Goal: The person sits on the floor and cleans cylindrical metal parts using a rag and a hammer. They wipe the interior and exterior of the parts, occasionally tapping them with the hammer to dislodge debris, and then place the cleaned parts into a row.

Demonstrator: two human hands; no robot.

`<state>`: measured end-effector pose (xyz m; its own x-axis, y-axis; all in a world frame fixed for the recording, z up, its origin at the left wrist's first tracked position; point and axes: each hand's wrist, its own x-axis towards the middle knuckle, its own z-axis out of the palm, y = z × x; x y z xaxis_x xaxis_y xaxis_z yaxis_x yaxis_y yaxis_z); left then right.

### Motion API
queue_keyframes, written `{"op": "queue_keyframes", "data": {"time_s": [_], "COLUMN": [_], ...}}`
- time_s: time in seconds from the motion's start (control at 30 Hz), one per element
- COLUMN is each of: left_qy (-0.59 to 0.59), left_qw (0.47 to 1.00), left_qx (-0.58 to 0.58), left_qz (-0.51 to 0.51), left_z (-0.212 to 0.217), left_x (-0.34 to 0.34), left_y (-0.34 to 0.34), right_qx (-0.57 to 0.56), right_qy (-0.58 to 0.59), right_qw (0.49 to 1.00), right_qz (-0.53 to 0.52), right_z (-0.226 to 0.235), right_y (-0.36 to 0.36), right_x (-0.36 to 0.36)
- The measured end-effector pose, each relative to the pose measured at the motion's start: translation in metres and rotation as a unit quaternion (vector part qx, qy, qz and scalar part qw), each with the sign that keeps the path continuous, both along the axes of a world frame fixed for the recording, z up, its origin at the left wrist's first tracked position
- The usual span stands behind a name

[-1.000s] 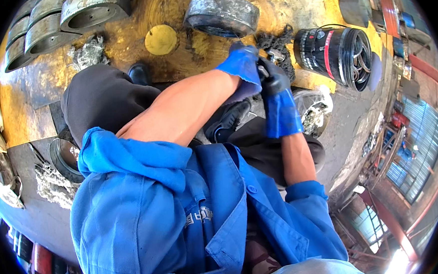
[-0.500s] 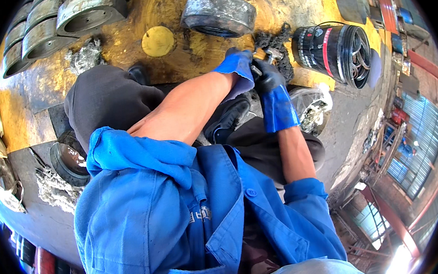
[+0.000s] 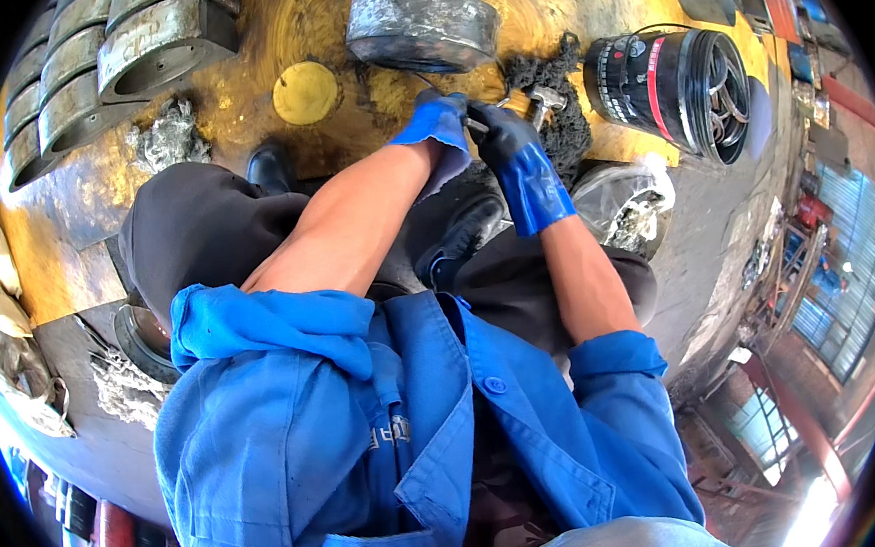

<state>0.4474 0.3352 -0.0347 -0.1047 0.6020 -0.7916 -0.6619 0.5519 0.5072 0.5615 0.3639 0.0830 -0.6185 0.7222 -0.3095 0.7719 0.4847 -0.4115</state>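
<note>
Nearest to where I stand are the rolled blue sleeves and two bare forearms that run away from the body and meet low over the oily yellow floor (image 3: 581, 4). The left hand (image 3: 438, 125), in a blue glove, is closed, but what its grip holds is hidden behind the fingers, so I cannot tell.

Just to its right, touching it, the right hand (image 3: 515, 148) in a darker glove has its grip clamped on the handle of a small hammer (image 3: 544, 100). The handle lies slantwise, head pointing up and to the right, away from both hands.

Beyond the head sits a clump of dark greasy waste (image 3: 552, 96). Farther off lie a grey metal disc (image 3: 422, 26) and, to the right, a tipped black bucket (image 3: 671, 84).
</note>
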Motion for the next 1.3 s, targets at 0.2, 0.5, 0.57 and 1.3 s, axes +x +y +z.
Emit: {"op": "queue_keyframes", "data": {"time_s": [0.2,0.5,0.57,1.3], "left_qy": [0.054,0.059,0.086,0.168], "left_qw": [0.983,0.950,0.936,0.860], "left_qx": [0.059,0.006,0.019,0.055], "left_qz": [-0.166,-0.305,-0.342,-0.479], "left_z": [0.062,0.099,0.112,0.113], "left_x": [-0.031,-0.063,-0.081,-0.121], "left_y": [-0.019,-0.060,-0.070,-0.095], "right_qx": [-0.024,-0.160,-0.229,-0.150], "right_qy": [0.002,0.000,-0.020,0.282], "right_qw": [1.000,0.983,0.964,0.723], "right_qz": [-0.003,-0.085,-0.133,-0.612], "right_z": [-0.015,0.092,0.147,0.105], "right_y": [0.008,0.000,0.001,-0.208], "right_x": [0.014,0.062,0.069,0.377]}}
